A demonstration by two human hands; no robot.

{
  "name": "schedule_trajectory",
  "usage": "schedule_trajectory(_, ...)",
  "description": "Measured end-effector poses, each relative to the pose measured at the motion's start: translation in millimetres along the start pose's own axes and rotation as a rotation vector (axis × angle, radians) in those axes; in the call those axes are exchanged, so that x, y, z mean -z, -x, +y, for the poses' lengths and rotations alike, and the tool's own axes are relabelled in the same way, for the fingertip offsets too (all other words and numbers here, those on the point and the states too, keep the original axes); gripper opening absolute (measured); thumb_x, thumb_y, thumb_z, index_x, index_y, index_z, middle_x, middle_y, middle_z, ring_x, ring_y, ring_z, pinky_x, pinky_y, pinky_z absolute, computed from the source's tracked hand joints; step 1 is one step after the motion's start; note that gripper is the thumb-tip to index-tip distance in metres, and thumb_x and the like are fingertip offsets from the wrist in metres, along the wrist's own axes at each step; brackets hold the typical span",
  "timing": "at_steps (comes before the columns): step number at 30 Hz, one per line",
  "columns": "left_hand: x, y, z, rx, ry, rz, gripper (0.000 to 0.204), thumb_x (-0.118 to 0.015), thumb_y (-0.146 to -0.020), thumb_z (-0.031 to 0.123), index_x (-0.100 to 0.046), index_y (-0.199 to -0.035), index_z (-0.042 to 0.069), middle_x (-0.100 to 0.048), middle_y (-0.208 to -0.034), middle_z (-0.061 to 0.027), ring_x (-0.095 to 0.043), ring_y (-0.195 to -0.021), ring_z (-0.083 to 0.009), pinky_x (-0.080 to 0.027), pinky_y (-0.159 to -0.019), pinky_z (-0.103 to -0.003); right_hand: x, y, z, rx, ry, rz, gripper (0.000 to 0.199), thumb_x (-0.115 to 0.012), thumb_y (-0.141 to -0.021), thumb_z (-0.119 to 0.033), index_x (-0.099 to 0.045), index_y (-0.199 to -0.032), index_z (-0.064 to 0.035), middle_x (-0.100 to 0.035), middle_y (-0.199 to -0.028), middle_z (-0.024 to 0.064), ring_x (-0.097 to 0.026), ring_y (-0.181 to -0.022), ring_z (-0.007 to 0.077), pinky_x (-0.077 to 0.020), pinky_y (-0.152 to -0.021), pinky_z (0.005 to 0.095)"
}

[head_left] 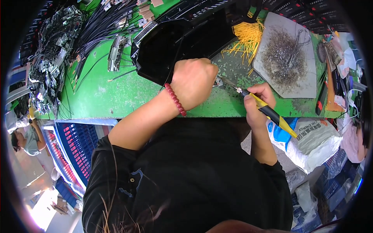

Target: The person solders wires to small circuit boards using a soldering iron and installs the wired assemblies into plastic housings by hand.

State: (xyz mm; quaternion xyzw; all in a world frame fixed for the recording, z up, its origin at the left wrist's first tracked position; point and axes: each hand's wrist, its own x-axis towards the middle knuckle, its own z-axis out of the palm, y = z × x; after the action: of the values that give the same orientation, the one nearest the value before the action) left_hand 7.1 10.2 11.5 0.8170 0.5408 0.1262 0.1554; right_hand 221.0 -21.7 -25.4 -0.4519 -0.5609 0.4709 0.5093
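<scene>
My right hand point(259, 104) is wrapped round a yellow and black soldering iron point(268, 111), its metal tip pointing left toward a small shiny piece point(218, 82) on the green bench. My left hand point(196, 81), with a dark red bead bracelet point(175, 100) at the wrist, is bent closed beside that piece. Its fingertips are hidden under the back of the hand, so what they grip does not show. Just beyond it stands a glossy black tray-like housing point(159, 50). A silvery metal part point(115, 54) lies to the left of this housing.
Yellow thin wires point(248, 37) are heaped behind the iron, next to a grey board point(307, 83) with dark burnt residue. Black cables point(101, 29) and a pile of shiny metal parts point(52, 66) cover the left. A white sack point(314, 141) sits below the bench's right edge.
</scene>
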Motion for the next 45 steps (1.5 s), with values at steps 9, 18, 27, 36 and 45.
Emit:
schedule_trajectory(9, -1, -2, 0, 0.008, 0.022, -0.008, 0.012, -0.062, -0.078, 0.013, -0.062, -0.069, 0.006, -0.06, -0.072, -0.0082, -0.063, -0.07, -0.0308, -0.05, -0.059, -0.043, -1, -3, -1, -0.018, 0.052, -0.002, 0.014, -0.066, -0.076, -0.004, -0.056, -0.087, -0.002, -0.052, -0.074, -0.0013, -0.045, -0.062, 0.003, -0.0366, -0.055, 0.0205)
schedule_trajectory(18, 2, -2, -1, 0.009, 0.047, -0.018, 0.012, -0.061, -0.078, 0.013, -0.063, -0.069, 0.006, -0.06, -0.073, -0.0083, -0.063, -0.07, -0.0311, -0.05, -0.06, -0.043, 3, 3, 5, 0.034, -0.064, 0.031, 0.017, -0.064, -0.076, -0.002, -0.055, -0.091, -0.0026, -0.052, -0.08, 0.0008, -0.042, -0.066, 0.0057, -0.0343, -0.06, 0.0217)
schedule_trajectory(27, -2, 1, 1, -0.01, 0.028, 0.045, 0.01, -0.063, -0.077, 0.012, -0.062, -0.069, 0.007, -0.06, -0.073, -0.0073, -0.063, -0.07, -0.0291, -0.05, -0.06, -0.041, -2, 11, 3, 0.184, 0.047, 0.047, 0.041, -0.074, -0.082, -0.01, -0.057, -0.118, -0.0004, -0.068, -0.095, 0.013, -0.062, -0.076, 0.0143, -0.0496, -0.069, 0.0269)
schedule_trajectory(36, -4, 4, 7, 0.003, -0.002, 0.121, 0.008, -0.064, -0.076, 0.011, -0.062, -0.069, 0.008, -0.059, -0.072, -0.0065, -0.063, -0.069, -0.0274, -0.05, -0.058, -0.038, -9, -13, 2, 0.481, 0.651, -0.304, 0.029, -0.067, -0.074, -0.004, -0.064, -0.102, -0.0101, -0.059, -0.064, 0.0033, -0.059, -0.054, 0.0212, -0.0441, -0.049, 0.0335)
schedule_trajectory(45, -1, 4, 2, 0.032, 0.033, 0.067, 0.008, -0.064, -0.076, 0.013, -0.063, -0.069, 0.008, -0.06, -0.071, -0.0067, -0.063, -0.069, -0.0285, -0.05, -0.058, -0.04, -7, -10, 2, 0.315, 0.287, -0.17, 0.04, -0.068, -0.088, -0.024, -0.062, -0.121, -0.0026, -0.07, -0.094, 0.0134, -0.068, -0.073, 0.0208, -0.0528, -0.067, 0.0288)
